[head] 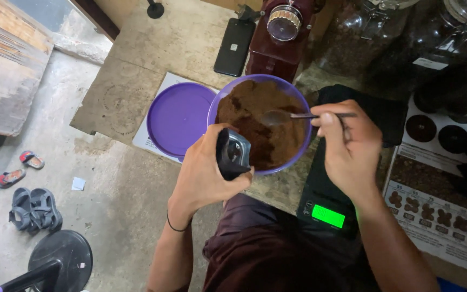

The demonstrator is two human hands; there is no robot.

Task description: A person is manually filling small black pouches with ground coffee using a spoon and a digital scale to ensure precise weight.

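A purple bowl [300, 114] of brown ground powder stands on the stone counter in front of me. My right hand [346, 147] holds a metal spoon [278, 116] by its handle, with the scoop over the powder. My left hand [205, 172] grips a small black pouch [231, 154] with its mouth held open at the bowl's near rim. A thin black band circles my left wrist.
The bowl's purple lid [178, 117] lies on a white sheet to the left. A black scale with a green display [327, 215] sits by my right wrist. A dark red grinder [278, 38], a black phone [234, 46] and glass jars [368, 38] stand behind. Sandals [32, 208] lie on the floor.
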